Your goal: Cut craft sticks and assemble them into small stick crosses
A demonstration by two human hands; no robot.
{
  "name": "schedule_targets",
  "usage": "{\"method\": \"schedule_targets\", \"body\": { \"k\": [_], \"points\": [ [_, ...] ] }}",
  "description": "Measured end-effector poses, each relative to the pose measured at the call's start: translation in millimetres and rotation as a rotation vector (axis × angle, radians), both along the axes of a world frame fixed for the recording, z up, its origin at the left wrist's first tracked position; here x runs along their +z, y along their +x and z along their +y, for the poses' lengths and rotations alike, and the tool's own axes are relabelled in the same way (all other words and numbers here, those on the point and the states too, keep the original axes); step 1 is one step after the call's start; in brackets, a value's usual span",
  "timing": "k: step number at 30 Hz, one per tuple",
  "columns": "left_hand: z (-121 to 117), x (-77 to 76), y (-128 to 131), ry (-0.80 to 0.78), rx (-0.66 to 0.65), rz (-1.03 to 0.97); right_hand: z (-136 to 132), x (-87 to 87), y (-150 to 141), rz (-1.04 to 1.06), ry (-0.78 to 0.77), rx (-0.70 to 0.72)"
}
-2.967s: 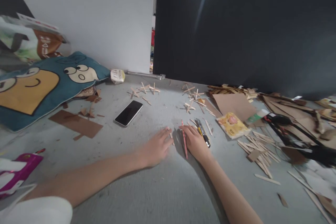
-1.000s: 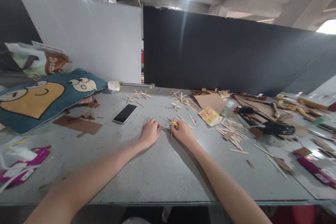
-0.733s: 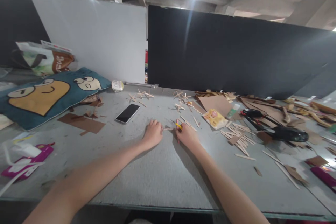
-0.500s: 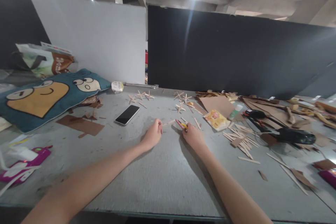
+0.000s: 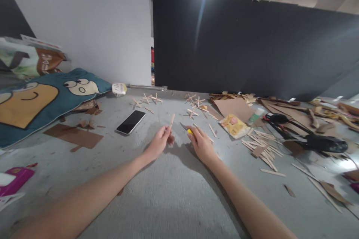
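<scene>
My left hand [image 5: 157,144] is lifted a little off the grey table [image 5: 168,201] and pinches a short wooden stick [image 5: 171,120] that points up and away. My right hand [image 5: 201,145] lies on the table just to the right, fingers curled round a yellow utility knife [image 5: 190,131] whose tip shows past the fingers. The two hands are a palm's width apart. Loose wooden sticks [image 5: 263,152] lie to the right of my right hand.
A black phone [image 5: 130,122] lies left of my hands. Small stick crosses [image 5: 193,112] sit farther back. A blue cartoon cushion [image 5: 42,99] and brown card pieces [image 5: 73,136] lie at left. A yellow packet [image 5: 234,125], card sheets [image 5: 235,107] and a black glue gun [image 5: 322,143] are at right.
My left hand has raised the stick off the table so it stands up. My right hand has drawn the knife slightly back. The camera view has tilted down.
</scene>
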State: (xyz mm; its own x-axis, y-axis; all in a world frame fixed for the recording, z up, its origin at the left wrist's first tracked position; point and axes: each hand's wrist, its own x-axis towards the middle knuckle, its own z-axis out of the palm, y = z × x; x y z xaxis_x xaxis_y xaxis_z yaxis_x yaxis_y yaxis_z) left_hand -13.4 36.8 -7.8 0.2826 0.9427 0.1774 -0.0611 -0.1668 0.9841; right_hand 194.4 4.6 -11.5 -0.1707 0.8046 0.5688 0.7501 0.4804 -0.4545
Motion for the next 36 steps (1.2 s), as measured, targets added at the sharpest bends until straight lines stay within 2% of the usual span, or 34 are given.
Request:
{"method": "schedule_targets", "body": {
  "k": [9, 19, 29, 36],
  "points": [
    [-1, -4.0, 1, 0.014, -0.092, 0.012, 6, -9.5, 3, -0.054, 0.116, 0.125],
    [-5, -2.5, 3, 0.011, -0.086, 0.064, 5, -10.2, 2, -0.033, 0.097, 0.143],
    [-6, 3.8, 3, 0.03, -0.144, 0.075, 5, -10.0, 3, -0.029, 0.079, 0.14],
    [-4, -0.4, 4, 0.033, -0.158, 0.064, 5, -8.7, 4, -0.003, 0.066, 0.149]
  ]
}}
